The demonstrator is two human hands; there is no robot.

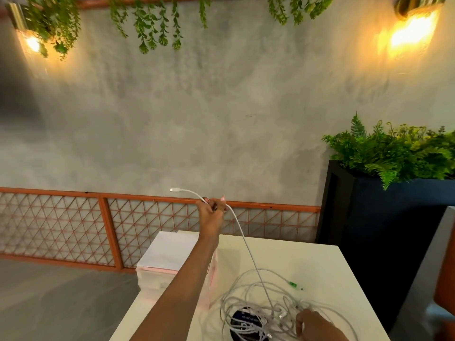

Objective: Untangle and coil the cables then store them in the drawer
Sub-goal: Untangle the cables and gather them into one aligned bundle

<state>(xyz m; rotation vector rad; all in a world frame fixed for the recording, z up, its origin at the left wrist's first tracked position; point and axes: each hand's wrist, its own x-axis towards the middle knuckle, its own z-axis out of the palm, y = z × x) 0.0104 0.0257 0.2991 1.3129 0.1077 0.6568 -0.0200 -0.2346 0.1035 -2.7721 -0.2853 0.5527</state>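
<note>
Left hand [213, 210], raised beyond the tabletop's [307, 262] far edge, grips a white cable [242, 233]. Right hand [312, 323] rests on the cable tangle [246, 291] at the near edge; its grip is unclear.

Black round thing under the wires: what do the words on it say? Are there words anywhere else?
Dark round object under the tangled cables: pale marks like lettering, too blurred and too covered to read.
Everywhere else: no readable words, numbers or signs.
</note>
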